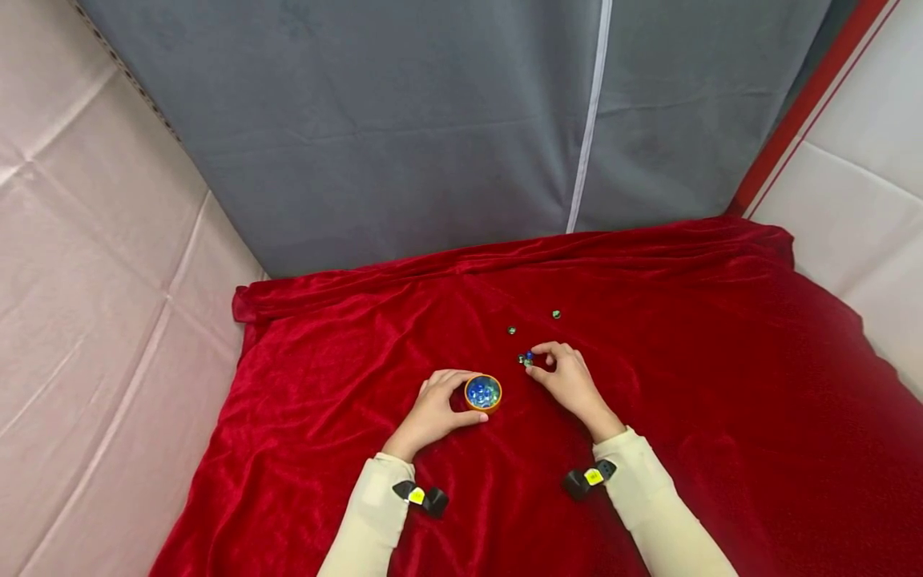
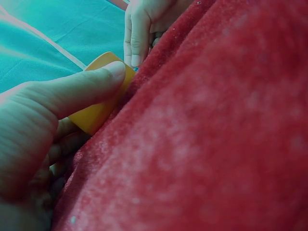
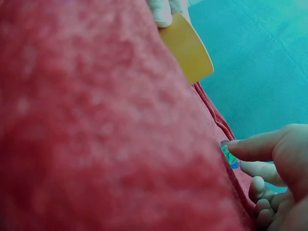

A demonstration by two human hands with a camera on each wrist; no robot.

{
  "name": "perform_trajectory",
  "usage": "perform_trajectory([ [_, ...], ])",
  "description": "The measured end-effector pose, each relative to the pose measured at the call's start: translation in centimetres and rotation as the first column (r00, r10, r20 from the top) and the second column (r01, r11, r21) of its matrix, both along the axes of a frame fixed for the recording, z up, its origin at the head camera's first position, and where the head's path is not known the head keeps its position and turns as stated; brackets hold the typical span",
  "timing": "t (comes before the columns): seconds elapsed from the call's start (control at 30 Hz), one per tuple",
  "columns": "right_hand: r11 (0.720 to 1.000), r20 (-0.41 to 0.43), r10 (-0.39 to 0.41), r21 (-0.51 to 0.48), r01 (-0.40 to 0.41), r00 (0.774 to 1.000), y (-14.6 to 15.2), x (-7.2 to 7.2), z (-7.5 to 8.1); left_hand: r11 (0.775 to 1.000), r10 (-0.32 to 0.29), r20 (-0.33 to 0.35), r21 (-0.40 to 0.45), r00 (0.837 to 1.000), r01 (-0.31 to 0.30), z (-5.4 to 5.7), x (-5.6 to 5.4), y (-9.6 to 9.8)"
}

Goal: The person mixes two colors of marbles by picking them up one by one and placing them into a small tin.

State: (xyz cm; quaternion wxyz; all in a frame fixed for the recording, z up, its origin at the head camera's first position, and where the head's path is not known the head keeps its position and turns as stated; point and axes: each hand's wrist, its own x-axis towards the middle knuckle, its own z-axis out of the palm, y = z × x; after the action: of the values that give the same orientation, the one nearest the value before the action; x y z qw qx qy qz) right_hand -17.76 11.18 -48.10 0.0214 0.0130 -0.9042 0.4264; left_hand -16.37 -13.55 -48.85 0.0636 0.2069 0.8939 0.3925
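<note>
on the red cloth (image 1: 324,417), your left hand (image 1: 433,407) grips an orange cup (image 3: 190,50) holding marbles (image 1: 481,392); your right hand (image 1: 571,386) pinches clustered marbles (image 1: 528,363).

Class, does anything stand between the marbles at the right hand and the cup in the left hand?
Nothing visible does: only red cloth lies between the marbles at the right hand and the cup.

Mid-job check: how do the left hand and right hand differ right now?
The left hand holds the yellow-orange cup, while the right hand is at the loose marbles on the red cloth; whether it pinches one is unclear. The left hand spans wider, around the cup; the right hand shows a narrower gap between thumb and index finger. Both are bare, with pale sleeves.
</note>
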Motion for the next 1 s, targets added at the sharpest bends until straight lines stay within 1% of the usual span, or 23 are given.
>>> perform_trajectory([
  [0.17,0.999,0.022,-0.034,0.02,0.033,0.999,-0.26,-0.02,0.29,1.0,0.003,0.013,0.0,1.0,-0.003,0.0,-0.01,-0.01],
  [0.43,0.994,0.061,-0.07,0.094,0.064,0.996,-0.61,0.03,0.58,1.0,-0.004,0.016,-0.006,1.0,0.004,0.03,-0.08,0.01],
  [0.6,0.99,0.056,-0.081,0.12,0.074,0.995,-0.78,0.17,0.69,1.0,-0.006,0.007,-0.014,1.0,0.006,0.05,-0.01,-0.04],
  [0.7,0.99,0.038,-0.082,0.122,0.077,0.996,-0.78,0.22,0.6,1.0,-0.006,0.001,-0.018,1.0,0.006,0.08,0.01,-0.03],
  [0.83,0.99,0.022,-0.081,0.114,0.078,0.996,-0.78,0.18,0.43,1.0,-0.002,0.01,-0.004,1.0,0.003,0.2,0.06,0.0],
  [1.0,0.994,0.032,-0.078,0.081,0.075,0.996,-0.75,0.1,0.47,1.0,0.002,0.019,0.0,1.0,-0.002,0.21,0.12,0.01],
])
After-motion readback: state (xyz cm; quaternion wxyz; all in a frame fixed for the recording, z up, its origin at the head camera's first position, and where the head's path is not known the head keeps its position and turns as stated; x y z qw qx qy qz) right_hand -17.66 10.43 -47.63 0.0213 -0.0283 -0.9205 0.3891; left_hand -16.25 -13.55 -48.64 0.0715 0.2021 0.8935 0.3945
